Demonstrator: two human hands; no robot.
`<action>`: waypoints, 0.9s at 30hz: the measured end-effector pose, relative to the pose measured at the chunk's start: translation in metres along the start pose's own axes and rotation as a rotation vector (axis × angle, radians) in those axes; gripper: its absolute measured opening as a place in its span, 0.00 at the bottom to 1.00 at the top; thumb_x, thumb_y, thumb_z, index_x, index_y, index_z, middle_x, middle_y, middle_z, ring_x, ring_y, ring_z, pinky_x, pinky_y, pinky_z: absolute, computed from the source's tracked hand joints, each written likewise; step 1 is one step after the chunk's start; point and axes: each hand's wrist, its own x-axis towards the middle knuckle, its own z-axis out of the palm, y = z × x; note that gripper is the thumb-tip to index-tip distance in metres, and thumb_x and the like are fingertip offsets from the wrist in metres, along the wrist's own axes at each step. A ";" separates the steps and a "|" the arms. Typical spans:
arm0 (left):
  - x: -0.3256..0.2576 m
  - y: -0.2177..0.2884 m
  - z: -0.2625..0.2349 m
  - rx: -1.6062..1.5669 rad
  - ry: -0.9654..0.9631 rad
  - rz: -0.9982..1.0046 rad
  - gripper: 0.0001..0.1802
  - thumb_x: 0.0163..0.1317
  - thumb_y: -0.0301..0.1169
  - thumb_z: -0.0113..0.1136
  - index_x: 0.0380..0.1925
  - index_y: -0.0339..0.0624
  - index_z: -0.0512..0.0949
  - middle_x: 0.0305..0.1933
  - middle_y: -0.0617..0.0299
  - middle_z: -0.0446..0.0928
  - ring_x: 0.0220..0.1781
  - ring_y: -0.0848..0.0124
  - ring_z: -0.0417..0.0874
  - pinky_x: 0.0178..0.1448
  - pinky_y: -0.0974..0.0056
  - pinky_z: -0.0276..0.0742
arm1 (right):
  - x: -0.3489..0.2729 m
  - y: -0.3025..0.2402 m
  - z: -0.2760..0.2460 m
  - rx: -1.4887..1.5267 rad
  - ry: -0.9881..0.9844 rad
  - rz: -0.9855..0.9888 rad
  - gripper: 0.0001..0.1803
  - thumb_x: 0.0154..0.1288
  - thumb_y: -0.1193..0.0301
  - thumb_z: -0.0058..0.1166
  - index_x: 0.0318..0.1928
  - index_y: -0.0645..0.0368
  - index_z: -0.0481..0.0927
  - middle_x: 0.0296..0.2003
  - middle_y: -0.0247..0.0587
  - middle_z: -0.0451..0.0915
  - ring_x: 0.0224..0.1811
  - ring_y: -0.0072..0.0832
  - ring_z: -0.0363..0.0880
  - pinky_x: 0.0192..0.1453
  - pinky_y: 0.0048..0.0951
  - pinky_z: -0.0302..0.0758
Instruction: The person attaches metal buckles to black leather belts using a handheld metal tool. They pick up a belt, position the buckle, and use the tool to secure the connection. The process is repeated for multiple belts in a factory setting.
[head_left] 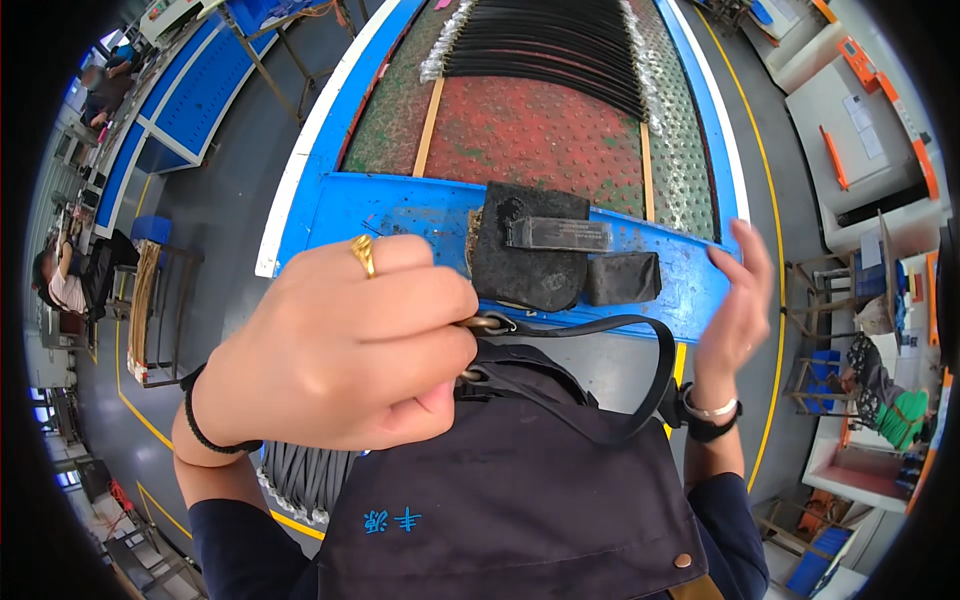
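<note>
My left hand (350,345) is a closed fist held up close in front of me, a gold ring on one finger. Brass-coloured metal ends of a thin black hose (655,345) show beside its curled fingers; the grip itself is hidden. The hose bends to the right in a loop over my dark apron (520,490). My right hand (737,305) is raised at the right edge of the blue table (400,215), fingers apart and nothing in them. Between the hands, a black pad (530,275) lies on the table with a clear-topped strip (565,235) across it and a dark block (625,278) beside it.
Many black hoses (545,45) with plastic-wrapped ends lie across wooden strips on the worn red-green tabletop. Another bundle (310,475) hangs at lower left. Metal stands flank the table, and a person (890,400) sits at the right. Others are at benches far left.
</note>
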 end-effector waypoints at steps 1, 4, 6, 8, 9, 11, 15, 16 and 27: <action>-0.001 -0.001 0.000 0.044 0.019 0.040 0.11 0.25 0.23 0.56 0.17 0.42 0.76 0.27 0.62 0.74 0.22 0.67 0.71 0.22 0.66 0.65 | -0.013 0.023 0.008 -0.002 -0.042 0.135 0.18 0.69 0.64 0.38 0.44 0.61 0.80 0.56 0.47 0.70 0.64 0.46 0.59 0.67 0.46 0.53; -0.004 0.005 0.002 0.195 0.075 0.113 0.09 0.27 0.25 0.57 0.17 0.41 0.75 0.28 0.61 0.74 0.23 0.67 0.71 0.22 0.66 0.65 | -0.081 0.101 0.040 -0.289 -0.277 0.205 0.16 0.67 0.64 0.43 0.49 0.58 0.78 0.60 0.48 0.65 0.66 0.47 0.55 0.68 0.50 0.49; -0.003 0.005 0.003 0.254 0.099 0.154 0.08 0.29 0.25 0.58 0.17 0.40 0.75 0.28 0.60 0.74 0.23 0.67 0.72 0.22 0.66 0.65 | -0.124 0.125 0.052 -0.674 -0.495 0.207 0.18 0.64 0.66 0.47 0.53 0.56 0.76 0.64 0.47 0.60 0.68 0.48 0.51 0.68 0.54 0.46; -0.001 0.007 0.003 0.291 0.108 0.180 0.07 0.32 0.26 0.59 0.17 0.40 0.75 0.29 0.60 0.75 0.24 0.66 0.72 0.22 0.66 0.66 | -0.140 0.137 0.050 -0.687 -0.513 0.177 0.16 0.61 0.64 0.50 0.47 0.54 0.79 0.65 0.44 0.59 0.69 0.48 0.49 0.68 0.58 0.41; -0.001 0.008 0.002 0.295 0.093 0.189 0.07 0.33 0.27 0.60 0.17 0.40 0.75 0.30 0.60 0.75 0.25 0.66 0.72 0.22 0.65 0.66 | -0.135 0.135 0.048 -0.662 -0.511 0.184 0.14 0.62 0.64 0.50 0.46 0.54 0.80 0.65 0.43 0.59 0.70 0.48 0.48 0.68 0.58 0.41; 0.000 0.010 -0.001 0.295 0.058 0.218 0.06 0.35 0.27 0.61 0.17 0.39 0.75 0.31 0.59 0.75 0.26 0.65 0.73 0.22 0.65 0.66 | -0.112 0.120 0.039 -0.644 -0.510 0.234 0.13 0.64 0.63 0.48 0.40 0.54 0.83 0.62 0.42 0.64 0.69 0.47 0.50 0.68 0.55 0.43; 0.003 0.013 0.003 0.280 0.070 0.217 0.06 0.36 0.28 0.61 0.17 0.40 0.75 0.32 0.60 0.75 0.26 0.66 0.73 0.22 0.65 0.66 | -0.031 0.050 0.008 0.040 -0.294 0.265 0.15 0.66 0.64 0.45 0.41 0.58 0.82 0.51 0.46 0.74 0.61 0.46 0.63 0.66 0.50 0.52; 0.002 0.014 0.005 0.275 0.074 0.208 0.06 0.36 0.28 0.61 0.17 0.40 0.75 0.32 0.61 0.75 0.26 0.66 0.73 0.22 0.65 0.66 | -0.009 0.018 0.001 0.238 -0.296 0.287 0.16 0.67 0.63 0.43 0.42 0.60 0.81 0.48 0.47 0.77 0.58 0.45 0.67 0.65 0.49 0.55; 0.002 0.012 0.008 0.150 0.055 0.170 0.09 0.30 0.27 0.60 0.18 0.41 0.77 0.32 0.62 0.75 0.26 0.68 0.73 0.24 0.67 0.66 | 0.031 -0.066 -0.004 0.297 -0.739 -0.387 0.25 0.64 0.51 0.43 0.52 0.53 0.78 0.40 0.36 0.72 0.48 0.37 0.73 0.60 0.50 0.61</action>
